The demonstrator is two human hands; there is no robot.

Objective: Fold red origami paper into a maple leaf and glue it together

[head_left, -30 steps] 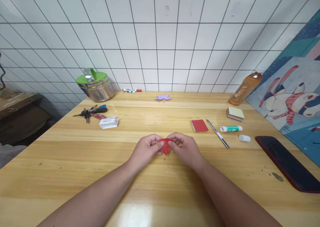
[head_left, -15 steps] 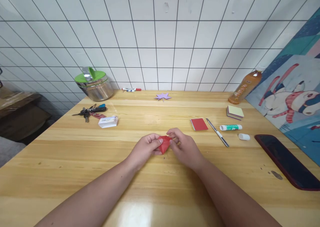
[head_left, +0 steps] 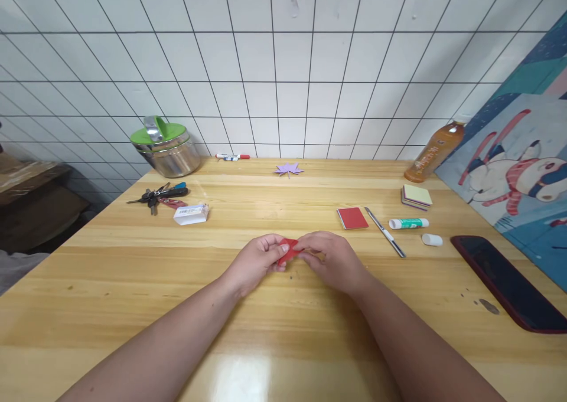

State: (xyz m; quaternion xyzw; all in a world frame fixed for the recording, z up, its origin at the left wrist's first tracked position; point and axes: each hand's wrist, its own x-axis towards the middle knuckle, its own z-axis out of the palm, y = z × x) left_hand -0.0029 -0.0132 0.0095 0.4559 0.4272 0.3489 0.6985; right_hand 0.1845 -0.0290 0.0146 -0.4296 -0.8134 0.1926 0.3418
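A small folded piece of red paper (head_left: 289, 249) is held just above the wooden table, at the middle of the head view. My left hand (head_left: 261, 257) pinches it between thumb and fingers from the left. From the right, my right hand (head_left: 330, 259) has its fingertips on the paper's right edge, fingers bent and partly closed. The fingers cover part of the folds. Beyond both hands, a purple paper maple leaf (head_left: 289, 169) lies near the wall.
Right of my hands lie a red paper stack (head_left: 353, 218), a utility knife (head_left: 385, 232), a glue stick (head_left: 408, 224), its cap (head_left: 432, 239) and a phone (head_left: 509, 281). A bottle (head_left: 436, 152) stands behind. On the left are keys (head_left: 160, 195), a white box (head_left: 191, 214) and a lidded pot (head_left: 168, 151).
My right hand's fingers have come over the red paper's right side, and less of the paper shows. The paper has turned a little in my left hand's pinch.
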